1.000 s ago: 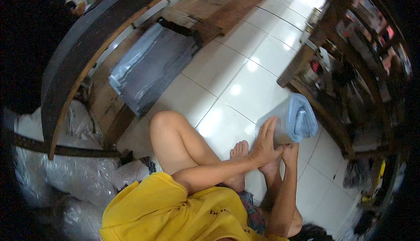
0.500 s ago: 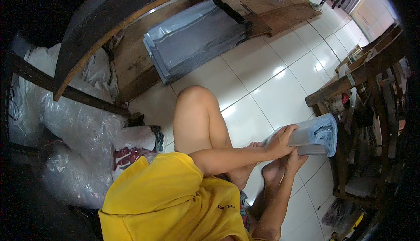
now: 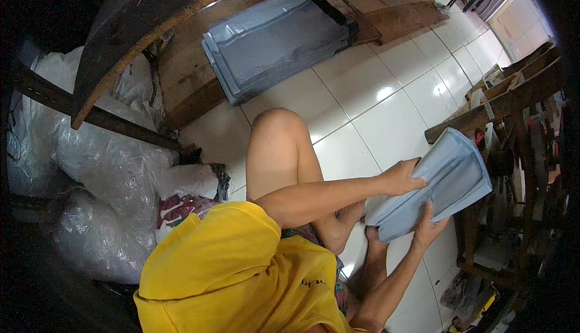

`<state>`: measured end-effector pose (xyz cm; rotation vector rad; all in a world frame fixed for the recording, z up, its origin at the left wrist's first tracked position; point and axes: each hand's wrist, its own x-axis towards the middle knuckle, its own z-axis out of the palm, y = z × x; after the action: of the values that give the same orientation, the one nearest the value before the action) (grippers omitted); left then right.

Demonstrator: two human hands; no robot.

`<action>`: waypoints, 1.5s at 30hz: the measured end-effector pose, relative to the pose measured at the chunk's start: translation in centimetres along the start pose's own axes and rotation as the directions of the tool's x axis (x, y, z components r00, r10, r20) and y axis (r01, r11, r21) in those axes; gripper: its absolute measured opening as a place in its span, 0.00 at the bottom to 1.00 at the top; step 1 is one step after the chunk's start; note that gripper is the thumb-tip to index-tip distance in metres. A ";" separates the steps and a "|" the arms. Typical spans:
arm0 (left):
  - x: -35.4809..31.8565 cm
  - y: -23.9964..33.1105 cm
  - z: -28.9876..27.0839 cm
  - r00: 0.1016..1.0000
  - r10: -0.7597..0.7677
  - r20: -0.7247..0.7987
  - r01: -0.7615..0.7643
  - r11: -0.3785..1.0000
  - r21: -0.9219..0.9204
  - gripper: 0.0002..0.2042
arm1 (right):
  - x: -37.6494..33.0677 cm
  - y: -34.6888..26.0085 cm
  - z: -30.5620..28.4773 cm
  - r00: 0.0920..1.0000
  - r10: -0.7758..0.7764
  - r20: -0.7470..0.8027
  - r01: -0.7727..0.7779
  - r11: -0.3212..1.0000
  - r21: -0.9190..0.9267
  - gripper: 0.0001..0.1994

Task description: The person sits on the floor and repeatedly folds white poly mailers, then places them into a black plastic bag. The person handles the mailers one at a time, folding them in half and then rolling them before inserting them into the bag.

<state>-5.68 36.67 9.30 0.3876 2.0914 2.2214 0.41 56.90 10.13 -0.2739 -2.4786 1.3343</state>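
Over the floor at the right, both hands hold a bundle of blue-grey plastic sheets [image 3: 426, 170], curled up along its long sides into a trough shape. My left hand [image 3: 400, 179] grips the near upper edge, its thumb lying on top. At the lower edge my right hand [image 3: 430, 229] clasps the bundle with the thumb up on its inner face; its other fingers are partly hidden underneath. A thick stack of similar grey plastic sheets [image 3: 272, 37] lies farther off, with a black strip at its right end.
Brown cardboard [image 3: 386, 1] lies under and around the stack on white floor tiles [image 3: 344, 158]. Clear plastic sacks [image 3: 109, 158] pile up at the left below a dark curved table edge [image 3: 139, 37]. Close to the bundle's right end stands a cluttered wooden rack [image 3: 513, 128].
The bundle has gone from a tight roll to a wider, more open curl, and it now tilts up to the right. My right hand has moved right; my left hand has shifted slightly up.
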 end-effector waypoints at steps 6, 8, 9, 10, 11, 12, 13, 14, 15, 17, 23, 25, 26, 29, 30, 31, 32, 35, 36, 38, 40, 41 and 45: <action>-1.2 1.8 0.3 0.974 -0.112 0.197 0.186 0.893 -0.410 0.26 | -2.2 4.3 -6.0 0.972 0.012 0.236 -0.097 0.931 0.352 0.47; -2.4 1.8 0.5 0.949 -0.179 0.259 0.284 0.838 -0.466 0.25 | -3.3 4.4 -8.1 0.941 0.044 0.334 -0.154 0.938 0.310 0.44; -3.2 1.0 0.8 0.936 -0.209 0.284 0.326 0.819 -0.473 0.25 | -3.7 3.5 -8.1 0.945 0.087 0.316 -0.193 0.927 0.320 0.45; -3.9 0.3 1.0 0.921 -0.238 0.308 0.366 0.797 -0.480 0.25 | -4.5 2.7 -7.9 0.945 0.131 0.298 -0.231 0.915 0.331 0.46; -4.5 1.4 0.4 0.882 -0.324 0.342 0.444 0.815 -0.372 0.25 | -5.4 2.0 -7.7 0.947 0.178 0.268 -0.267 0.900 0.344 0.47; -5.5 2.7 -0.6 0.836 -0.409 0.365 0.513 0.819 -0.257 0.26 | -6.2 1.9 -7.6 0.939 0.253 0.234 -0.321 0.889 0.327 0.46; -5.9 3.8 -0.9 0.800 -0.483 0.355 0.571 0.796 -0.203 0.23 | -7.0 2.0 -7.4 0.924 0.326 0.199 -0.375 0.873 0.311 0.44; -6.5 5.1 -1.3 0.759 -0.556 0.338 0.627 0.765 -0.149 0.21 | -7.9 2.1 -7.3 0.903 0.396 0.165 -0.429 0.852 0.299 0.43; -7.1 6.3 -1.7 0.714 -0.627 0.313 0.682 0.724 -0.105 0.19 | -8.6 2.4 -7.2 0.891 0.400 0.217 -0.453 0.826 0.336 0.43; -8.2 6.3 -1.6 0.667 -0.674 0.318 0.726 0.683 -0.074 0.19 | -10.8 3.7 -7.8 0.863 0.399 0.310 -0.500 0.768 0.401 0.41; -9.5 3.8 1.0 0.652 -0.640 0.408 0.743 0.647 -0.173 0.20 | -13.7 0.7 -9.1 0.724 0.623 0.295 -0.684 0.593 0.425 0.34; -9.4 2.8 2.2 0.652 -0.629 0.424 0.745 0.634 -0.206 0.21 | -14.1 0.8 -9.9 0.762 0.607 0.225 -0.634 0.629 0.451 0.33; -9.2 2.4 3.1 0.655 -0.620 0.433 0.745 0.627 -0.229 0.21 | -14.6 1.6 -11.2 0.783 0.593 0.189 -0.603 0.647 0.466 0.33; -8.3 -0.4 6.5 0.683 -0.571 0.455 0.730 0.551 -0.405 0.22 | -14.5 -0.6 -11.9 0.805 0.575 0.149 -0.559 0.648 0.517 0.33; -8.0 -2.4 8.3 0.707 -0.498 0.502 0.707 0.465 -0.534 0.24 | -14.2 -1.3 -12.2 0.812 0.558 0.170 -0.555 0.650 0.519 0.32; -7.9 -4.3 9.5 0.727 -0.414 0.547 0.683 0.361 -0.635 0.27 | -14.2 -2.0 -12.5 0.819 0.545 0.178 -0.547 0.649 0.529 0.32; -7.9 -5.0 9.4 0.733 -0.409 0.543 0.678 0.383 -0.627 0.31 | -14.0 -2.9 -12.7 0.817 0.558 0.146 -0.556 0.696 0.455 0.33; -7.8 -6.6 8.7 0.766 -0.414 0.492 0.640 0.565 -0.520 0.38 | -13.6 -4.1 -12.7 0.772 0.621 0.135 -0.617 0.682 0.393 0.34; -7.8 -7.6 8.5 0.768 -0.410 0.492 0.630 0.622 -0.465 0.41 | -13.4 -3.7 -12.4 0.781 0.605 0.155 -0.610 0.683 0.402 0.35; -8.3 -9.5 8.1 0.750 -0.438 0.496 0.636 0.684 -0.357 0.45 | -12.5 -2.3 -11.4 0.800 0.565 0.202 -0.592 0.684 0.426 0.38; -8.6 -8.2 6.1 0.730 -0.447 0.517 0.640 0.712 -0.288 0.50 | -12.0 -1.1 -10.4 0.823 0.536 0.189 -0.561 0.715 0.417 0.40; -8.4 -8.0 5.2 0.801 -0.372 0.469 0.545 0.778 -0.313 0.50 | -11.9 -0.5 -9.9 0.833 0.523 0.182 -0.548 0.730 0.409 0.41; -8.2 -8.0 2.2 0.740 -0.456 0.494 0.646 0.687 -0.334 0.48 | -11.2 0.1 -9.4 0.826 0.537 0.172 -0.562 0.755 0.338 0.42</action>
<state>1.77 37.59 0.38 0.0844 1.1633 1.9749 14.21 60.81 12.88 -0.9389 -2.1942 2.0429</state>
